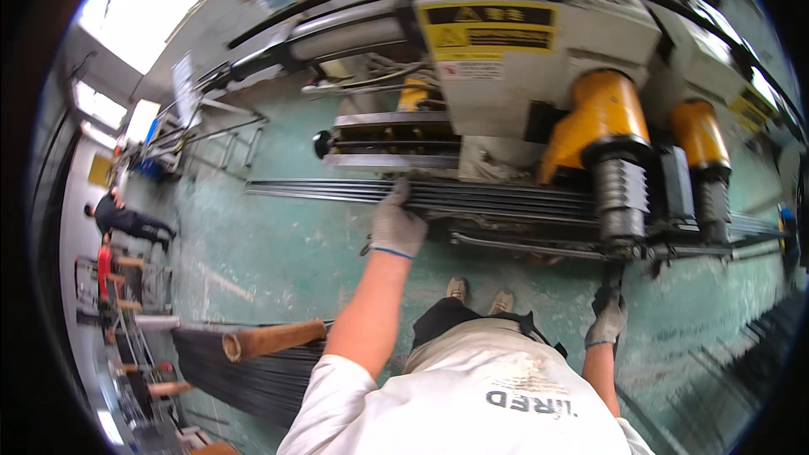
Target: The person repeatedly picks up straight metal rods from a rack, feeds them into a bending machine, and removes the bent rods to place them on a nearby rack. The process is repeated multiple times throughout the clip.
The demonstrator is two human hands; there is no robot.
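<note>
My left hand, in a pale work glove with a blue cuff edge, closes its fingers over the near edge of several long dark metal bars. The bars lie side by side along the front of a large machine with yellow housings. My right hand, in a like glove with dark fingertips, is lower right, by a dark, narrow upright part below the machine's front edge; its fingers are blurred, and what it holds cannot be told.
A brown cardboard tube rests on a stack of long dark rods at lower left. More dark rods lie at lower right. Another person stands far left near red equipment. A bent metal bar runs before the machine.
</note>
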